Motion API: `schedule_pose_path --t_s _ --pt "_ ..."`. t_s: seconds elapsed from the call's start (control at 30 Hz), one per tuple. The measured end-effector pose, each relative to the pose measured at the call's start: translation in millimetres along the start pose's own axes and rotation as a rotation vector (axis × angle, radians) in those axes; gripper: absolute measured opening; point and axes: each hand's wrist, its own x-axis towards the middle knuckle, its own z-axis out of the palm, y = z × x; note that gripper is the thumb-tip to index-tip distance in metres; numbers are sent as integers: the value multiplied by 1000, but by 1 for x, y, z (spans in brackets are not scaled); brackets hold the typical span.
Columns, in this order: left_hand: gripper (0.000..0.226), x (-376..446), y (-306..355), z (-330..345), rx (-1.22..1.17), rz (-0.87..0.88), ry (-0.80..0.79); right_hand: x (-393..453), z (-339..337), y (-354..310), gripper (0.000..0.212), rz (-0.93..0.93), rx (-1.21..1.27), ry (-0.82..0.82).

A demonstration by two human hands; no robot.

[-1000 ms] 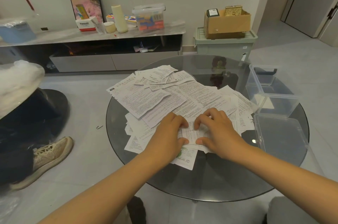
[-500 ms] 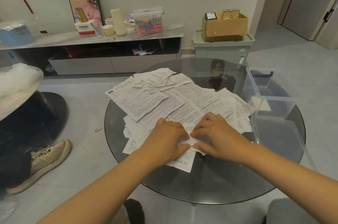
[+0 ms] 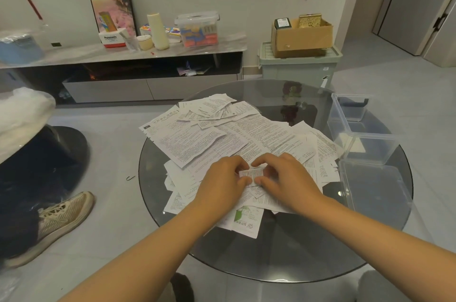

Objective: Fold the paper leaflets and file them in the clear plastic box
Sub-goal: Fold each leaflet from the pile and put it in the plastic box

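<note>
Round worktop (image 3: pixel 283 252) of smoky dark glass, glossy, rim curved and bare along the near arc; thin white printed paper leaflets (image 3: pixel 217 136) heaped loose across its middle and far-left half, flat sheets overlapping, some corners overhanging the left rim. Small folded leaflet (image 3: pixel 251 174), a compact printed rectangle, raised just above the heap near its front; pinched at the left end by the left hand (image 3: pixel 222 184), grip clamped on the paper with thumb and curled fingers; pinched at the right end by the right hand (image 3: pixel 287 182), grip likewise clamped on it. Clear plastic box (image 3: pixel 357 133), rectangular, rigid, open-topped, at the worktop's right edge just beside the heap; clear lid (image 3: pixel 375 188) lying flat in front of it; bare glass only along the near side.
</note>
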Motion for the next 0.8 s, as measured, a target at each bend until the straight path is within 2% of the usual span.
schedule_pose_path --t_s 0.2,0.3,0.4,0.53,0.6,0.8 --pt "24 5 -1 3 9 -77 -20 8 0 -1 39 -19 -290 -85" --pt "27 10 1 1 87 -91 -62 7 0 -2 33 -91 -421 -120" --pt "33 16 2 -4 105 -92 -142 8 5 2 19 -193 -487 -47" --pt "37 23 6 -6 141 -114 -208 11 1 0 34 -112 -353 -103" --pt "36 27 7 -7 144 -126 -231 16 -1 -1 37 -116 -366 -116" --pt "35 26 7 -9 55 -119 -228 25 -1 -5 20 45 -127 -138"
